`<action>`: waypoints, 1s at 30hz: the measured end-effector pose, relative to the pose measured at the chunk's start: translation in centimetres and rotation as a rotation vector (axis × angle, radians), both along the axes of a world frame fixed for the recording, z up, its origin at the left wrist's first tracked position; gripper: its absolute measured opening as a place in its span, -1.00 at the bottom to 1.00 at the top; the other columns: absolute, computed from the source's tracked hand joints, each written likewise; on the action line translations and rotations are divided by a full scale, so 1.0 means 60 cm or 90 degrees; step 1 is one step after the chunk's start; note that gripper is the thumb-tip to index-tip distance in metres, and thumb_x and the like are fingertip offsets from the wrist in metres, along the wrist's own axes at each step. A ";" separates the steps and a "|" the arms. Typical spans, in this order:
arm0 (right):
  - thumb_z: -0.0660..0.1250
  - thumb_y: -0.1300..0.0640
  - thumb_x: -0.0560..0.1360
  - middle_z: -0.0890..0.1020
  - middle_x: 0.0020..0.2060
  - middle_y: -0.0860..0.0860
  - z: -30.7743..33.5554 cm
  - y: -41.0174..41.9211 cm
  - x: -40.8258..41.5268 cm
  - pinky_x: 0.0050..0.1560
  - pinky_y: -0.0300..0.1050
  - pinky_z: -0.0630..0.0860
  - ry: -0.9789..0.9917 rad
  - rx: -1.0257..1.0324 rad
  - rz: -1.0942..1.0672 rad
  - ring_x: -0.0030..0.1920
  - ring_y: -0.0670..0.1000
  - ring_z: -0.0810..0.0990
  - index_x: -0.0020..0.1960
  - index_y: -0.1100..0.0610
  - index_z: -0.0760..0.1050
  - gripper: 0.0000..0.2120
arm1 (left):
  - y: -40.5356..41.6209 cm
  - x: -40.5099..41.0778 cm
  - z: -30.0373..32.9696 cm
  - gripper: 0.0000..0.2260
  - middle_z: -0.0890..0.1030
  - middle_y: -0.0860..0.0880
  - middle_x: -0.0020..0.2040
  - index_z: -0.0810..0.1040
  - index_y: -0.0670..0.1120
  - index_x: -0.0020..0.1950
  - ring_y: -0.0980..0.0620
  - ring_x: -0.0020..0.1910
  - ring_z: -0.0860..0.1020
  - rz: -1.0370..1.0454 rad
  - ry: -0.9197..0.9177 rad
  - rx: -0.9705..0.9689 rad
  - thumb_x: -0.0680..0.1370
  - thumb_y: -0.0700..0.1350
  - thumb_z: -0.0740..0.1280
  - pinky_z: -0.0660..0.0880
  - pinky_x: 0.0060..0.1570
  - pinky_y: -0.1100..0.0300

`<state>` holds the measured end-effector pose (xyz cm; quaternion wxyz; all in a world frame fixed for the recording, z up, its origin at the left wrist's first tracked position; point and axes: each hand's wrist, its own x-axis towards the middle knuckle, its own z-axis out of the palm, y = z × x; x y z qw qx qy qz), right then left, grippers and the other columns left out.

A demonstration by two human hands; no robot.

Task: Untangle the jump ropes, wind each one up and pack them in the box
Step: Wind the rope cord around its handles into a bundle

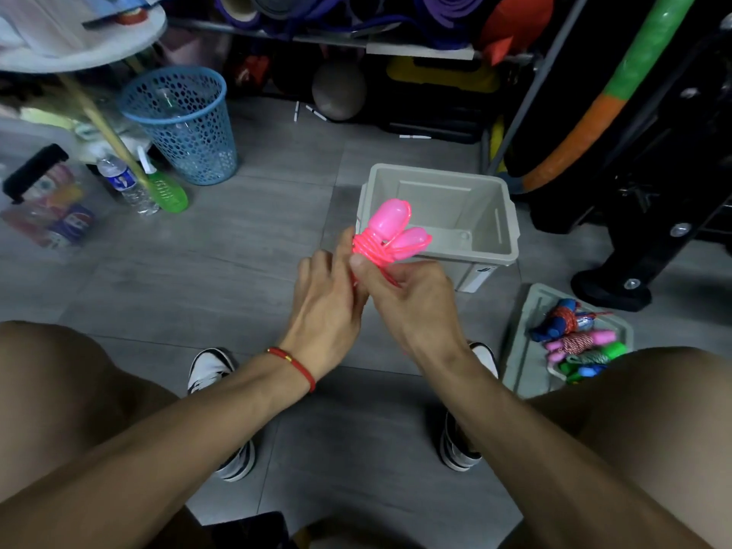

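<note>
Both hands, left (325,307) and right (408,299), grip clamped on the pink rope (386,237) mid-frame, pinning its coils so they hold before the box (503,227).

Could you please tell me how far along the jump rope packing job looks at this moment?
Done: several wound ropes lie on the grey lid at the right. In hand: the left hand and right hand hold the pink jump rope, its cord already wrapped below the handles. Left: the grey box shows nothing inside, so every rope remains to be packed.
</note>
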<state>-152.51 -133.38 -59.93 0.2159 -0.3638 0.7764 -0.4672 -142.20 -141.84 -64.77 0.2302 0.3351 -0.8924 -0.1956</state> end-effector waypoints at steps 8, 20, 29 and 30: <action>0.35 -0.11 0.58 0.47 -0.57 -0.08 0.017 0.006 -0.047 -0.37 -0.10 0.41 -0.031 -0.061 0.057 -0.46 -0.09 0.44 -0.32 0.15 0.62 -0.58 | 0.005 0.016 0.042 -0.60 0.61 -0.13 0.12 0.39 0.16 0.46 -0.12 0.09 0.62 -0.122 0.336 0.513 0.62 0.03 0.26 0.61 0.01 -0.01; 0.22 0.09 0.67 0.46 -0.47 -0.07 0.012 0.009 -0.063 -0.36 -0.35 0.32 -0.084 -0.089 0.215 -0.46 -0.18 0.36 -0.35 0.12 0.44 -0.59 | -0.043 0.035 0.085 -0.59 0.60 -0.32 0.08 0.55 -0.27 0.21 -0.14 -0.11 0.58 -0.219 0.294 1.092 0.57 0.04 0.27 0.59 -0.09 0.01; 0.27 -0.01 0.64 0.53 -0.54 -0.10 -0.029 0.004 -0.048 -0.33 -0.29 0.40 0.029 0.067 0.065 -0.49 -0.18 0.48 -0.23 0.06 0.62 -0.67 | -0.029 0.015 0.061 -0.76 0.63 -0.08 -0.16 0.66 -0.09 0.09 0.06 -0.27 0.50 -0.069 0.219 0.626 0.46 -0.05 0.45 0.55 -0.22 0.13; 0.25 0.02 0.64 0.55 -0.51 -0.10 -0.026 0.004 -0.044 -0.35 -0.33 0.38 0.026 0.086 0.069 -0.49 -0.20 0.48 -0.22 0.05 0.62 -0.69 | -0.029 0.014 0.055 -0.78 0.65 0.00 -0.19 0.67 -0.03 0.07 0.09 -0.29 0.50 -0.068 0.194 0.550 0.46 -0.03 0.43 0.53 -0.24 0.15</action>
